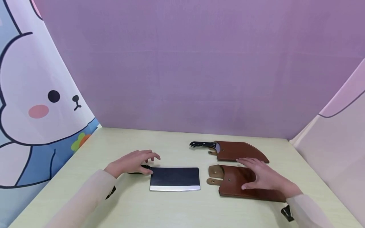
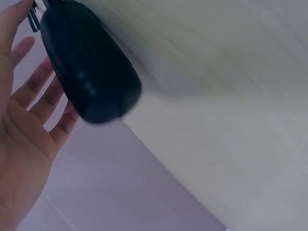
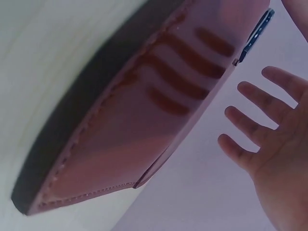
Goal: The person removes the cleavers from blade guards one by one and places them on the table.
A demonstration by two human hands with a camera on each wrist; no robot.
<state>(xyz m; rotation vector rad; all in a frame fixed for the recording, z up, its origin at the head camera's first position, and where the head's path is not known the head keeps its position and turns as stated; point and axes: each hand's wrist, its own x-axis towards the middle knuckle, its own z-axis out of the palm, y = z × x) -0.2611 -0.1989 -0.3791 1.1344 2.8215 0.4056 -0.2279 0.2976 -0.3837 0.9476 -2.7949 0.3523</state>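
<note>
A cleaver [image 1: 175, 177] with a dark blade and bright edge lies flat on the table, its black handle [image 2: 89, 62] pointing left. My left hand [image 1: 134, 163] hovers at that handle, fingers spread and loosely bent; in the left wrist view the palm and fingers stand beside it, not closed round it. To the right lies a brown leather cleaver sheath [image 1: 231, 183], two tan strap flaps undone at its left end. Over the sheath is my right hand [image 1: 265, 177], fingers spread. The right wrist view shows those fingers apart from the leather, mirrored in its shiny face.
Behind the sheath lies a second knife with a black riveted handle [image 1: 202, 144], its blade inside a curved brown sheath [image 1: 240, 150]. The pale table [image 1: 176, 209] ends at a purple backdrop [image 1: 182, 69]. A cartoon-printed panel [image 1: 37, 79] stands at the left.
</note>
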